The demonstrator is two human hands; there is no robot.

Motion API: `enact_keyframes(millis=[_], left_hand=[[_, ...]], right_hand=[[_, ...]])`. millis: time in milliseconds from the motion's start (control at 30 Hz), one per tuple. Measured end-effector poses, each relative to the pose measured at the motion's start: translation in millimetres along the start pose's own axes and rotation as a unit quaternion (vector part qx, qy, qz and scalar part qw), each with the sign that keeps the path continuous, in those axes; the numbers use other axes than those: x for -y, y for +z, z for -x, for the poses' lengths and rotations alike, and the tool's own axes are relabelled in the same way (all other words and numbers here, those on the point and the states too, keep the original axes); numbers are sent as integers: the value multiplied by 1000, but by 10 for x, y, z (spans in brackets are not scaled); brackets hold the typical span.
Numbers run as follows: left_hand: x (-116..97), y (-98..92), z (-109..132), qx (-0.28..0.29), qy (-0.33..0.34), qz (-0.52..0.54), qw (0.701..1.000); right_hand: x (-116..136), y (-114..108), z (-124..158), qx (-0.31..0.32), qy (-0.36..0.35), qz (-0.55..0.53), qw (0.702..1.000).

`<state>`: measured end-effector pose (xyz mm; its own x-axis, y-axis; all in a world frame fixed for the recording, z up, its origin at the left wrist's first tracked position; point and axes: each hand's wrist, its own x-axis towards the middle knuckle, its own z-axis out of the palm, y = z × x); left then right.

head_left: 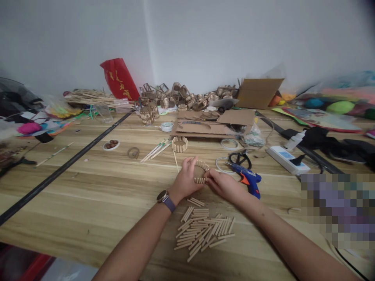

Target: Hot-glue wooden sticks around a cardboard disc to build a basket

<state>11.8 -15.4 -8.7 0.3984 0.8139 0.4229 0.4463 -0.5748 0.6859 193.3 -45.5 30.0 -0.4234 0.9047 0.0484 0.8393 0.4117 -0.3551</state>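
Note:
Between my hands is a small round basket of short wooden sticks, its sticks standing side by side around a ring. My left hand wraps its left side, fingers closed on it. My right hand pinches the rim at the right; whether a loose stick is between those fingertips cannot be made out. Just beyond stands a similar stick ring. Nearer to me lies a pile of short wooden sticks, with a few more sticks under my left wrist. A blue glue gun lies right of my right hand.
Cardboard sheets lie behind the work, with many finished stick pieces heaped along the wall. A white power strip and a small bottle are at the right. A bowl of brown beads stands left, near a dark table seam.

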Motion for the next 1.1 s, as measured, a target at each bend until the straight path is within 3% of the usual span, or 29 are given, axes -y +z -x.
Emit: enact_keyframes(millis=[133,267,333,400,567,700,900,967,1000,1100], left_hand=[[34,13,-5,-6,6,8,1000],[54,6,-2,-1,1,15,1000],[49,-1,0,-5,-8,24,1000],[34,-5,2,-16,-16,30,999],[-29,-2,-1,-33,-6,-14,999],[-65,-2,-3,-37,-3,-40,999],[-81,-19,5,-32,-9,-49,998],[-79,-24,5,-30,-10,-48,998],[-76,-25,5,-30,-9,-48,998],[-63,-23,2,-35,-3,-46,998]], right_hand=[[29,-27,15,-9,-30,-17,999],[-13,-142,55,-65,-53,-2,996],[-90,-261,107,-96,-8,39,995],[-201,-396,195,-97,83,92,988],[-492,-559,505,9,322,185,928],[-639,-450,631,15,326,130,936],[-759,-373,641,-81,317,-45,944],[-723,-377,653,-110,311,-204,922],[-686,-373,657,-118,303,-304,896],[-524,-316,653,-130,274,-570,763]])
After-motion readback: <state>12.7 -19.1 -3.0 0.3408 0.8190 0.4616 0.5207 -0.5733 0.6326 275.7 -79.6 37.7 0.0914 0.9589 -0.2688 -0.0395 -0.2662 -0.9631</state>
